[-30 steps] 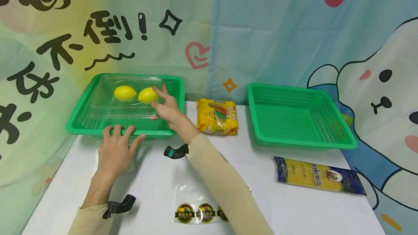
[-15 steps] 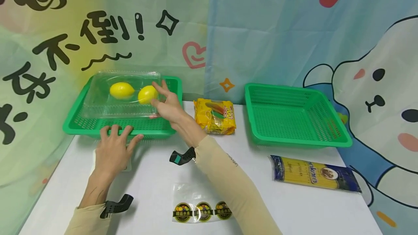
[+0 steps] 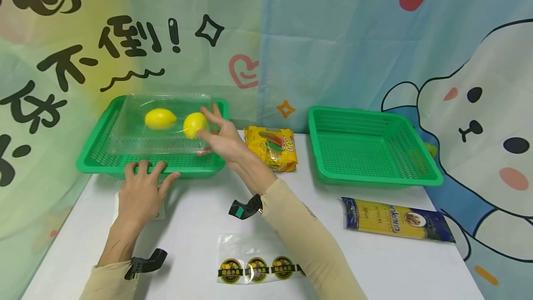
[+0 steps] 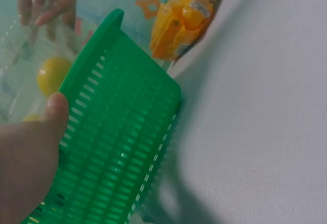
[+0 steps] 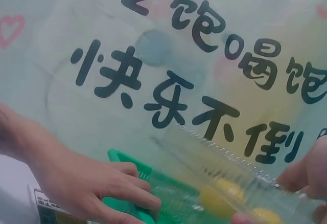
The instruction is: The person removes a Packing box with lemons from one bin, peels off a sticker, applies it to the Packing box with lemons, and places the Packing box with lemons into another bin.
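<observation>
A clear plastic clamshell box with two lemons inside is over the left green basket. My right hand grips the box's right end, thumb in front and fingers behind. In the right wrist view the box tilts above the basket's rim. My left hand holds the basket's near rim, its fingers bent over the edge. The thumb lies on that rim in the left wrist view.
A yellow snack packet stands between the left basket and a second green basket. A spaghetti packet lies at right. Round stickers on a clear sheet lie in front, partly behind the right sleeve. A printed curtain hangs behind.
My right hand has shifted the box a little to the right relative to the basket. The lemons have drawn slightly apart. My left hand stays on the rim; the head view has turned slightly right.
</observation>
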The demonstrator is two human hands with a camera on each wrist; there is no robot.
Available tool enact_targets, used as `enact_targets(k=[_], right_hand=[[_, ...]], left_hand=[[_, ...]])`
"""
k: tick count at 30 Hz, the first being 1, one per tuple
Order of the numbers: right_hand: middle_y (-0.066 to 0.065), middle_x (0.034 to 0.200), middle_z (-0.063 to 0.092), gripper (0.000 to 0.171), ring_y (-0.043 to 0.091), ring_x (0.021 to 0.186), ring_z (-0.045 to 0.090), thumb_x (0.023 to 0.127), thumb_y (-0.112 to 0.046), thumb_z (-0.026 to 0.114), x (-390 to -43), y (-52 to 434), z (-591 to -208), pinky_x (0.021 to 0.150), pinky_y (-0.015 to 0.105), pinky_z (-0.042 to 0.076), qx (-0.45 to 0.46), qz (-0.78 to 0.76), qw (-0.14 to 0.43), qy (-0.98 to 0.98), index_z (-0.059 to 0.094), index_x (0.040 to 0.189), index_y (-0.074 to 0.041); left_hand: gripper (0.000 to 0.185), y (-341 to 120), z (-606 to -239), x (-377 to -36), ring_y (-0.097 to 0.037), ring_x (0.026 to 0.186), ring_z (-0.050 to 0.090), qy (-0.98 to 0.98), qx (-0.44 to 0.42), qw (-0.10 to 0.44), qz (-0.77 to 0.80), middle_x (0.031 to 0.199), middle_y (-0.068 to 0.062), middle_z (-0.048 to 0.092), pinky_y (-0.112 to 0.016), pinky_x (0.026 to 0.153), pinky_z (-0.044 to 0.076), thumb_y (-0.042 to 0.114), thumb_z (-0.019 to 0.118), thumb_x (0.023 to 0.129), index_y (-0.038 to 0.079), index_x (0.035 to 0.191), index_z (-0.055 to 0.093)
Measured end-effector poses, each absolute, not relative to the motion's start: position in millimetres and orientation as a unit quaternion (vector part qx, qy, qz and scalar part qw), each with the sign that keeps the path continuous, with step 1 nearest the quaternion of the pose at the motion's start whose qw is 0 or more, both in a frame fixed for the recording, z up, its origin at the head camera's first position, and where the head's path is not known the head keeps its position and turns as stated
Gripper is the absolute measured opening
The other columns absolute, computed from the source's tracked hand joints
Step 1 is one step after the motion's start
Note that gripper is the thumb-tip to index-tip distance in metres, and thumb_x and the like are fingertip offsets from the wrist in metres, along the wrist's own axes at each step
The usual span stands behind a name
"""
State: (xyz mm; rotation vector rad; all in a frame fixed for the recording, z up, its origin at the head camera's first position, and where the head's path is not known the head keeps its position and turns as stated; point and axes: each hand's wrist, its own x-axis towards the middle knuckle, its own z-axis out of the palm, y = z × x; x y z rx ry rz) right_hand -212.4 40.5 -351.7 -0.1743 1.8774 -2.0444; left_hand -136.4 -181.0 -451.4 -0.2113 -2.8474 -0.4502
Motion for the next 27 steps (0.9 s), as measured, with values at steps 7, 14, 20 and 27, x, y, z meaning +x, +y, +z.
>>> enact_targets(k=[7, 14, 20, 27], right_hand=[[-0.016, 0.175, 0.0, 0.068, 0.031, 0.147, 0.048, 0.101, -0.001, 0.064, -207, 51, -356, 0.084, 0.049, 0.064, -0.036, -0.736, 0.183, 0.65, 0.04, 0.161, -0.023], [-0.013, 0.174, 0.016, 0.081, 0.03, 0.151, 0.042, 0.09, -0.006, 0.082, -200, 62, -356, 0.115, 0.051, 0.047, -0.05, -0.711, 0.182, 0.678, 0.044, 0.16, -0.019], [-0.009, 0.173, 0.025, 0.073, 0.037, 0.146, 0.05, 0.09, -0.003, 0.081, -194, 57, -371, 0.111, 0.04, 0.052, -0.066, -0.674, 0.197, 0.709, 0.051, 0.155, -0.015], [-0.007, 0.174, 0.021, 0.056, 0.038, 0.143, 0.053, 0.095, -0.023, 0.08, -197, 31, -386, 0.112, 0.046, 0.051, -0.082, -0.581, 0.133, 0.798, 0.056, 0.145, -0.019]], left_hand=[[0.053, -181, -453, -137, -0.062, 0.129, 0.038, -0.978, -0.07, 0.122, -0.153, 0.135, -0.035, 0.05, -0.078, 0.069, 0.051, 0.05, 0.057, 0.106, 0.008, 0.137, 0.056], [0.054, -182, -452, -137, -0.062, 0.131, 0.037, -0.978, -0.07, 0.123, -0.156, 0.135, -0.035, 0.05, -0.08, 0.069, 0.05, 0.051, 0.056, 0.106, 0.009, 0.139, 0.056], [0.051, -183, -452, -135, -0.06, 0.131, 0.037, -0.977, -0.066, 0.131, -0.155, 0.132, -0.033, 0.051, -0.077, 0.07, 0.052, 0.048, 0.06, 0.105, 0.008, 0.138, 0.056], [0.052, -182, -453, -137, -0.06, 0.13, 0.039, -0.978, -0.065, 0.122, -0.154, 0.131, -0.031, 0.051, -0.075, 0.068, 0.053, 0.05, 0.057, 0.106, 0.009, 0.138, 0.056]])
